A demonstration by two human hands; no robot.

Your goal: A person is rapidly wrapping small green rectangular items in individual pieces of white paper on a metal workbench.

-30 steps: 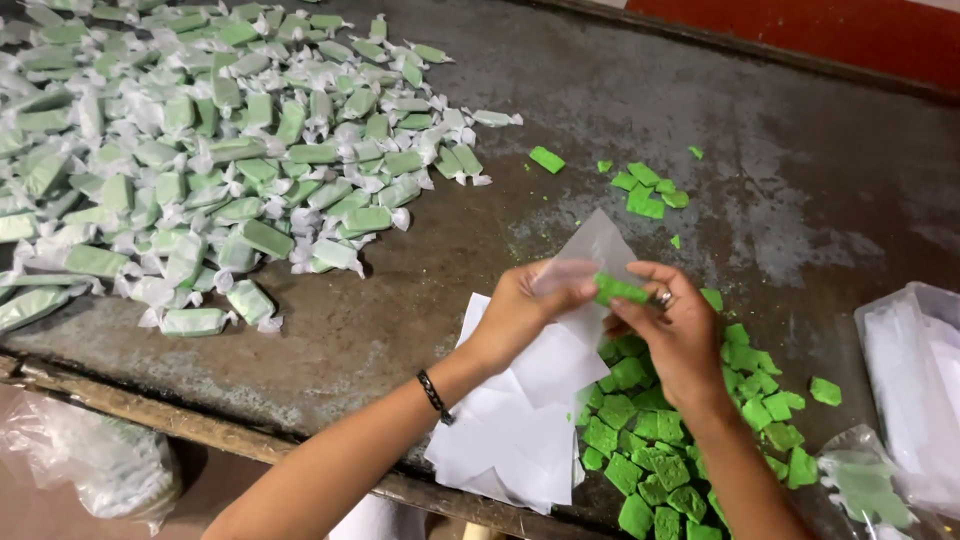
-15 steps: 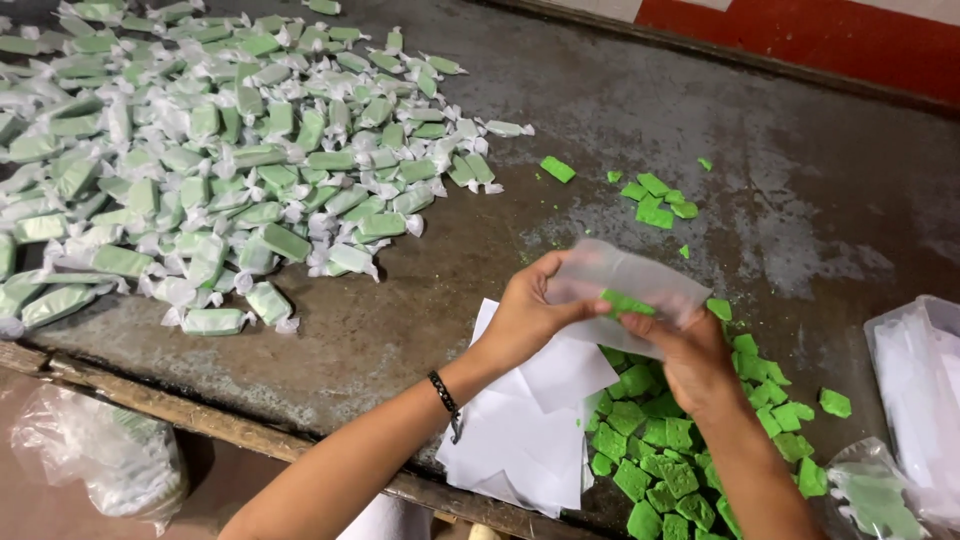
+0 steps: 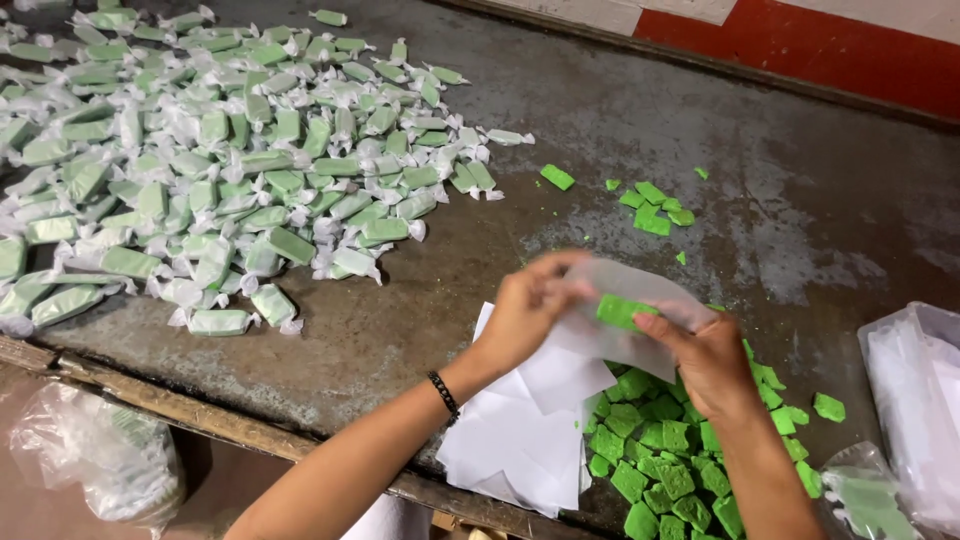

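Both hands pinch one clear wrapper (image 3: 640, 310) around a green candy block (image 3: 622, 312): left hand (image 3: 525, 315) looks curled, right hand (image 3: 705, 360) grips underneath.

1. The block (image 3: 622, 311) is bright green inside a translucent white wrapper (image 3: 640, 300).
2. The paper squares (image 3: 520, 440) are plain white.
3. The wrapped sweets (image 3: 230, 150) are pale green.
4. The desk (image 3: 780, 200) is mottled grey.
5. The wristband (image 3: 444, 396) is black.

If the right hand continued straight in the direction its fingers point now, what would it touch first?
The right hand points left toward the left hand. It would probably meet first the green piece and translucent wrapper sheet held between them, then the left hand's fingers; depth is unclear.
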